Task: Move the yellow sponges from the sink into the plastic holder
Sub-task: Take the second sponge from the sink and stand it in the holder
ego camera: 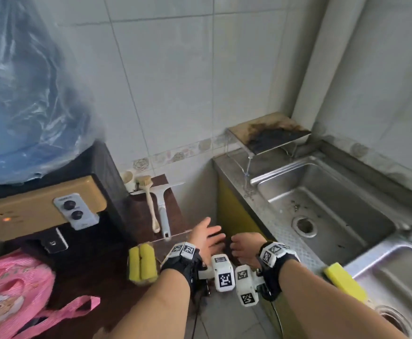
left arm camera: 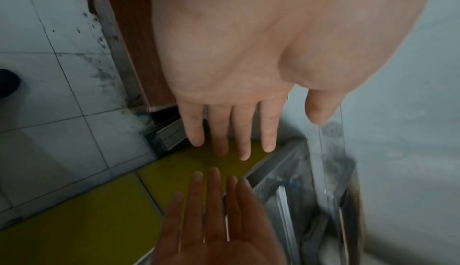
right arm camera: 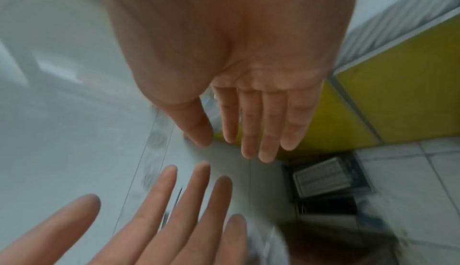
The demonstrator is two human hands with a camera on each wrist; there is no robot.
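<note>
Left hand (ego camera: pixel 206 237) and right hand (ego camera: pixel 245 248): both released, fingers straight, grasping nothing, held together in the gap between table and sink unit, probably between transfers. Two yellow sponges (ego camera: pixel 142 264) standing upright side by side in the clear plastic holder (ego camera: pixel 129 275) on the dark table (ego camera: pixel 97 272), to the left. One more yellow sponge (ego camera: pixel 345 282) lying on the ledge between the sink basins (ego camera: pixel 334 199), near right, partly hidden by the right forearm. Holder walls barely discernible; wrist views blurred.
</note>
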